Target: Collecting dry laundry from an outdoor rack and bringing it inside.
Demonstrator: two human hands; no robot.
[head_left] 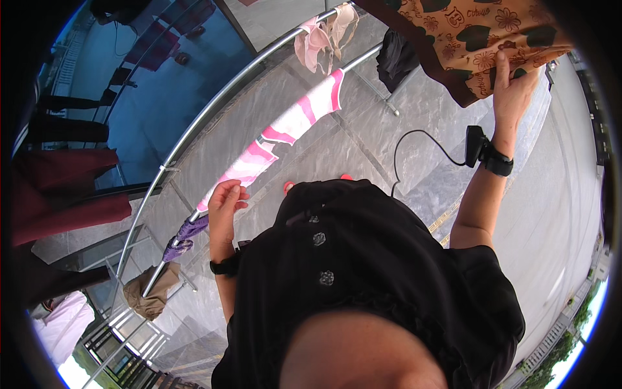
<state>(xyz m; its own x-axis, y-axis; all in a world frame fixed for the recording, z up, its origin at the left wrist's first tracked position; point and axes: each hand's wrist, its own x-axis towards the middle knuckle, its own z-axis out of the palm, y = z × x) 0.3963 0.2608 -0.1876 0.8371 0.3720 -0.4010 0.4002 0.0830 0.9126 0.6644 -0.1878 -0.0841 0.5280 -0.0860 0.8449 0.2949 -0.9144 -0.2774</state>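
Observation:
My right hand (516, 92) is raised at the upper right, its thumb lying on the hem of an orange-brown patterned cloth (478, 39) with a dark brown border; the fingers are hidden behind the cloth. My left hand (228, 197) is held beside the lower metal rail, fingers loosely curled and apart, with nothing seen in it. Just behind that hand, a pink and white striped cloth (245, 167) hangs over the rail. A second one (311, 109) hangs farther up. Whether the left fingertips touch the cloth is unclear.
Pink and beige bras (313, 44) hang from the curved upper rail (209, 104). On the lower rail are a black garment (396, 58), purple cloths (184, 238) and a brown cloth (153, 291). Maroon garments (73, 194) hang at left, near dark reflective glass (160, 97). A cable runs from my right wrist device (475, 146).

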